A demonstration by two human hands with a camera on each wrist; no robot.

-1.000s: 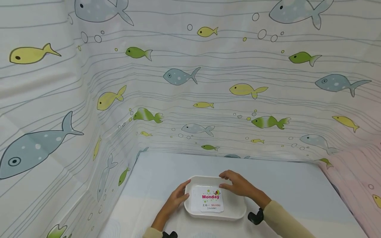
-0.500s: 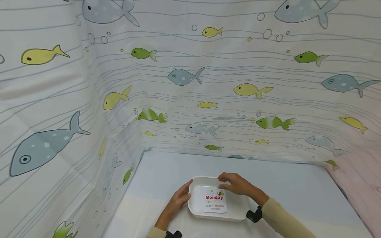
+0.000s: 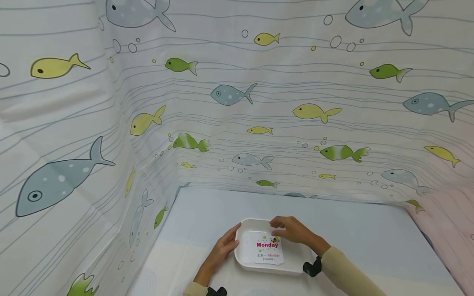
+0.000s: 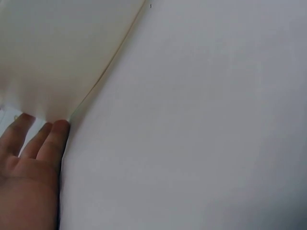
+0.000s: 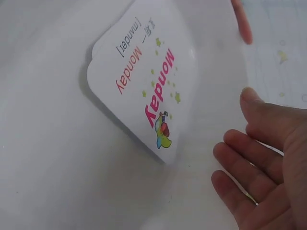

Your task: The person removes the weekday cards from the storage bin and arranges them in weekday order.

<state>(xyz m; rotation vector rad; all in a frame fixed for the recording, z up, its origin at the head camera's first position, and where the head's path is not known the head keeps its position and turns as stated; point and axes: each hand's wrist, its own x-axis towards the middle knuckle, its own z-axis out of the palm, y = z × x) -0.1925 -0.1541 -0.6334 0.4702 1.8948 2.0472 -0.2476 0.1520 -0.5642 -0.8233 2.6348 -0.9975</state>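
A white tray (image 3: 296,261) with rounded corners lies near the front of the table. In its left part sits a stack of flash cards (image 3: 263,248), the top one printed "Monday" with Chinese text and a small cartoon bird. My left hand (image 3: 222,248) rests along the tray's left side, its fairly straight fingers (image 4: 53,139) touching the outer wall. Over the tray's far rim, just beyond the cards' upper right corner, hovers my right hand (image 3: 294,230). Its fingers (image 5: 244,165) are loosely bent, with nothing between them and the thumb, apart from the cards.
A pale blue and white cloth (image 3: 355,230) covers the table. A fish-patterned curtain (image 3: 289,78) rises behind and on the left, while pinkish fabric (image 3: 444,222) hangs at the right. Black wrist straps show at both sleeves.
The view has turned slightly left. Relative to the tray, my right hand has drifted a little left toward the cards. My left hand stays at the tray's side, and the cards have not moved.
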